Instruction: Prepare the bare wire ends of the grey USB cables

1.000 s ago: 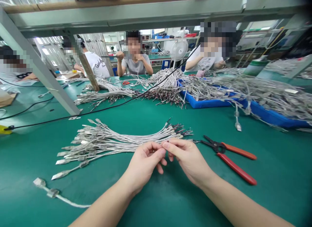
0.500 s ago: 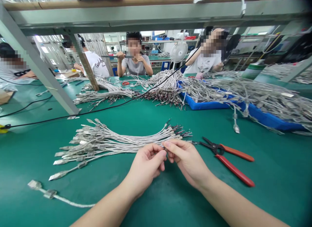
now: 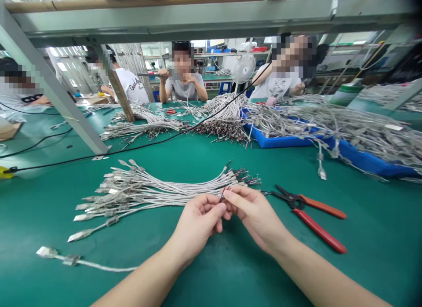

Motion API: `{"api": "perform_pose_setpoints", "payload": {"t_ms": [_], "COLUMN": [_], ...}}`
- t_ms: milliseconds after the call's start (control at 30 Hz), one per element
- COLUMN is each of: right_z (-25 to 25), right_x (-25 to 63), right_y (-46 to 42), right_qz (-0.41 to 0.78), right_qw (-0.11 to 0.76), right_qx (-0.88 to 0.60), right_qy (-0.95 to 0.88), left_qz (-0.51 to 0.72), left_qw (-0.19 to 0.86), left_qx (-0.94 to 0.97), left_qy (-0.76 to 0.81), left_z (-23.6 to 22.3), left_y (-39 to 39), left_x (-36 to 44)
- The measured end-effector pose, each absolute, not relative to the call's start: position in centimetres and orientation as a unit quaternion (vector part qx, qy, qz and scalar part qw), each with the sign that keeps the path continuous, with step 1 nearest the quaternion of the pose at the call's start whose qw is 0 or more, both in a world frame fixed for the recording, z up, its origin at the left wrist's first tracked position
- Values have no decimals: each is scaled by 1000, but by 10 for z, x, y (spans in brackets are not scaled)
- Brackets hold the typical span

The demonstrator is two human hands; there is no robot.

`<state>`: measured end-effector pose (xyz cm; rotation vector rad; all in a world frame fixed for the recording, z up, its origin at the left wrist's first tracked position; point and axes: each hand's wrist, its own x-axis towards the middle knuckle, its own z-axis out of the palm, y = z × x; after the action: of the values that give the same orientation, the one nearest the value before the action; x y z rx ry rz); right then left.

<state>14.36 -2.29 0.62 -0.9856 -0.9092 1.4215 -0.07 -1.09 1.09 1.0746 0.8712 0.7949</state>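
Note:
A white USB cable (image 3: 105, 268) runs from its plug at the lower left and passes under my left forearm. My left hand (image 3: 201, 219) pinches this cable's far end between thumb and forefinger. Thin dark and red wires (image 3: 222, 194) stick up from that pinch. My right hand (image 3: 253, 212) is closed at the fingertips on those wires, touching the left fingers. Just behind both hands lies a bundle of similar cables (image 3: 171, 193), plugs to the left and bare wire ends to the right. Wire strippers (image 3: 298, 202) with orange and red handles lie open to the right.
More cable piles (image 3: 227, 111) lie across the green table (image 3: 372, 272). Blue trays (image 3: 283, 142) heaped with cables stand at the back right. A black cord (image 3: 145, 145) crosses the table, and a metal frame (image 3: 198, 23) spans above. Several co-workers sit beyond.
Dark and red wires now show between my fingertips, where they were hidden before. The USB plug end at the lower left has shifted slightly. Both hands stay in nearly the same place.

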Motion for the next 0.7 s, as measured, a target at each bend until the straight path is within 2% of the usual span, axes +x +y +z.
{"api": "perform_pose_setpoints", "payload": {"t_ms": [267, 500, 700], "right_z": [5, 13, 17], "right_x": [145, 156, 171], "right_y": [-22, -19, -17], "right_qz": [618, 578, 514], "right_qw": [557, 501, 415], "right_qx": [-408, -432, -455], "right_qy": [-375, -478, -598], "left_qz": [379, 369, 327], "left_qw": [684, 658, 601], "left_qx": [479, 518, 599], "left_qy": [399, 402, 417], "left_z": [10, 13, 11], "left_y": [-10, -11, -7], "left_x": [0, 0, -9]}}
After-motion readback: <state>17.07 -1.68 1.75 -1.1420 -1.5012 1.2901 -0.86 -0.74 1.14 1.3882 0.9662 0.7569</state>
